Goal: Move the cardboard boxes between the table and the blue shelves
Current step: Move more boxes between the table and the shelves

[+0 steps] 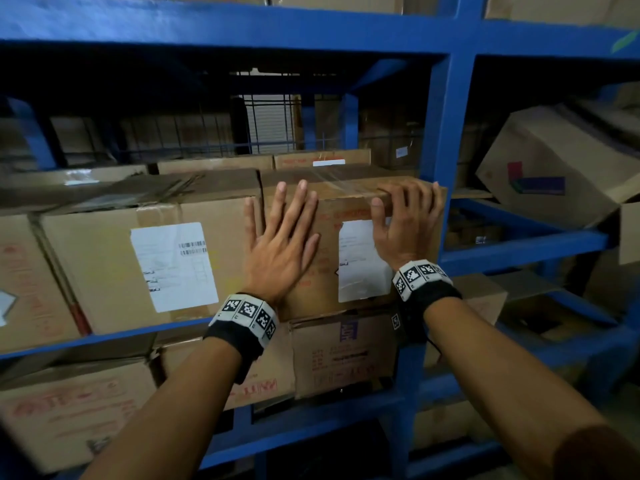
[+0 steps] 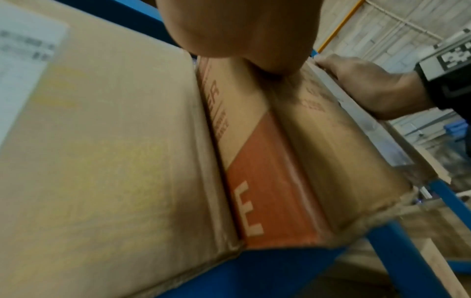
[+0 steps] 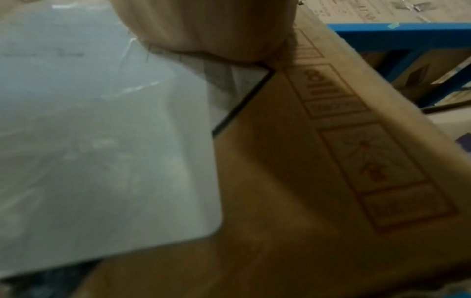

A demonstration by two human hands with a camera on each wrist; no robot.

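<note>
A cardboard box [image 1: 325,292] with a white label [image 1: 362,261] stands on the middle tier of the blue shelves [image 1: 519,251], close beside the blue upright [image 1: 446,133]. My left hand [image 1: 280,244] lies flat on its front face, fingers straight and spread. My right hand [image 1: 405,223] hooks its fingers over the box's top right edge, thumb on the front. In the left wrist view the box [image 2: 331,151] sits slightly forward of its neighbour [image 2: 114,161], with the right hand [image 2: 369,86] on its far edge. The right wrist view shows the label [image 3: 102,141] and the box front [image 3: 280,181].
A larger labelled box [image 1: 138,265] sits tight against the left side. More boxes [image 1: 343,355] fill the tier below. In the right bay a box [image 1: 554,168] leans tilted. Flat boxes lie behind on the same tier, under a dark gap below the upper shelf.
</note>
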